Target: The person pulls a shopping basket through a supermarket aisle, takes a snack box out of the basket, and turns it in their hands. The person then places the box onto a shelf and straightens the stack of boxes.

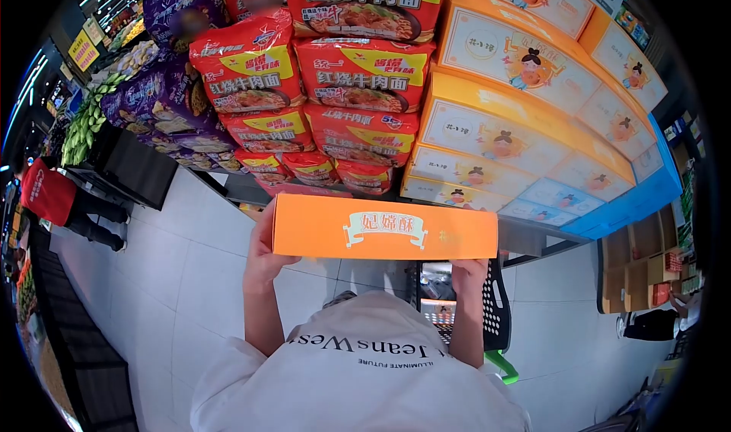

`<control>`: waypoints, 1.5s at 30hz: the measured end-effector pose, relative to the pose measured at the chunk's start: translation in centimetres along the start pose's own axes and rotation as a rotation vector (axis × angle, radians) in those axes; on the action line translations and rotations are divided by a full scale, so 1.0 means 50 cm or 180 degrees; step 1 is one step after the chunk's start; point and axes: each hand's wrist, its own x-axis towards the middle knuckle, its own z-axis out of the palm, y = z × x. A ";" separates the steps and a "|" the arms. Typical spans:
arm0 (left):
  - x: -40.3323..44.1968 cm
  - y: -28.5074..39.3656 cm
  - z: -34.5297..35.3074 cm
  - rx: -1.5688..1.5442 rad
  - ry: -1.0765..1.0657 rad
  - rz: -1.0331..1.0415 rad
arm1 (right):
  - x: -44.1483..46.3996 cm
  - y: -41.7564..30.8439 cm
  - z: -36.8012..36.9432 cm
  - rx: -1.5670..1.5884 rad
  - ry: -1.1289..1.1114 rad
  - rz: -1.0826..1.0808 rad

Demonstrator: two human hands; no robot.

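An orange pastry box [320,226] with white lettering is held level in front of my chest. My left hand [264,249] grips its left end, with the fingers partly hidden behind the box. At the other end, my right hand [468,272] holds it from below, its fingertips mostly out of sight. Just beyond the box rises a stack of matching orange and white boxes [533,70]. Red instant noodle packs [362,74] are piled to the left of that stack.
A black shopping basket [496,310] with a green handle [502,367] is by my right arm, with goods inside. Purple noodle packs [160,97] stand left of the red ones. A person in a red top [47,192] is at far left; wooden shelves [636,264] are at right.
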 end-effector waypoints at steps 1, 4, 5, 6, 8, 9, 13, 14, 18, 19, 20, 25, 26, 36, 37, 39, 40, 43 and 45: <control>0.004 0.010 0.012 0.0049 -0.0063 0.0133 | 0.002 0.009 -0.015 0.0027 -0.0016 0.0196; 0.010 0.034 0.051 0.0182 -0.0259 0.0500 | 0.009 0.018 0.005 0.0649 0.0684 0.0447; 0.006 0.035 0.056 0.0215 -0.0340 0.0593 | 0.015 0.021 0.010 0.0728 0.0736 0.0552; 0.002 0.037 0.064 0.0247 -0.0419 0.0682 | 0.017 0.030 0.009 0.1016 0.0653 0.0795; -0.004 0.050 0.096 0.0376 -0.0459 0.0806 | 0.023 0.071 -0.006 0.1587 0.0488 0.1283; -0.009 0.057 0.110 0.0504 -0.0454 0.0775 | 0.025 0.103 -0.016 0.1730 0.0155 0.1457; -0.016 0.075 0.158 0.0915 -0.0377 0.0772 | 0.008 0.156 0.011 0.2122 0.0024 0.2039; -0.016 0.077 0.164 0.0974 -0.0368 0.0797 | 0.003 0.166 0.011 0.2250 -0.0114 0.2142; -0.009 0.081 0.169 0.1057 -0.0367 0.0867 | -0.001 0.152 0.018 0.2188 -0.0023 0.2173; -0.007 0.078 0.165 0.1055 -0.0334 0.0848 | 0.001 0.146 0.018 0.2087 0.0066 0.2063; -0.005 0.074 0.158 0.1054 -0.0304 0.0828 | 0.005 0.138 0.014 0.1989 0.0157 0.1950; 0.014 0.033 0.087 0.1000 0.0198 0.0915 | 0.005 0.062 0.001 0.1129 0.0411 0.1570; 0.015 0.028 0.080 0.0794 0.0348 0.0841 | 0.003 0.048 -0.005 0.1065 0.0240 0.1446; 0.052 -0.102 0.043 -0.0791 0.0827 -0.0474 | -0.012 -0.131 0.090 -0.0013 -0.0664 -0.0180; 0.052 -0.117 0.042 -0.0947 0.0859 -0.0704 | -0.018 -0.135 0.092 -0.0101 -0.0716 -0.0207; 0.048 -0.147 0.044 -0.1319 0.0682 -0.1057 | -0.033 -0.153 0.119 -0.0109 -0.0773 -0.0325; 0.043 -0.164 0.046 -0.1511 0.0596 -0.1241 | -0.049 -0.168 0.142 0.0110 -0.0598 -0.0153; 0.032 -0.200 0.072 -0.2085 0.0234 -0.1566 | -0.052 -0.158 0.143 -0.0009 -0.1134 -0.0419; 0.023 -0.217 0.081 -0.2402 0.0067 -0.1820 | -0.045 -0.155 0.150 -0.0399 -0.1342 -0.0767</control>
